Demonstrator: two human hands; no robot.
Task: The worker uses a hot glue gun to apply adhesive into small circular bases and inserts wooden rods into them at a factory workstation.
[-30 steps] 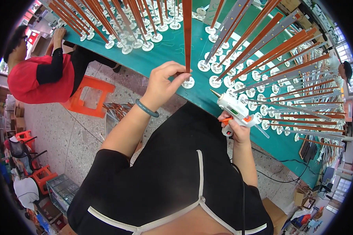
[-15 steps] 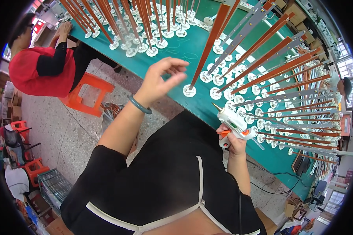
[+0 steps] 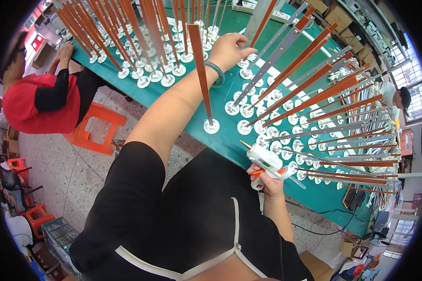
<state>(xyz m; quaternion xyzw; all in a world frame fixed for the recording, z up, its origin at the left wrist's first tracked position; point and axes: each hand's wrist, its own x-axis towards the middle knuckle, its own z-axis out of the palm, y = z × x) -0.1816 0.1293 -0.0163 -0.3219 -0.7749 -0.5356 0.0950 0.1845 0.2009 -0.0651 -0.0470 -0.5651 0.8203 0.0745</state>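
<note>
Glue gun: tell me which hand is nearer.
Right. The right hand grips the glue gun by its handle; the left hand is apart from it, farther across the table, by a brown strip.

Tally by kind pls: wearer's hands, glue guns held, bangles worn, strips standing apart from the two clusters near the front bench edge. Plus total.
Hands: 2, left hand and right hand
Glue gun: 1, white, in the right hand
Bangle: 1, left wrist
Lone strip: 1, orange-brown, on a round white base
Total: 5
</note>
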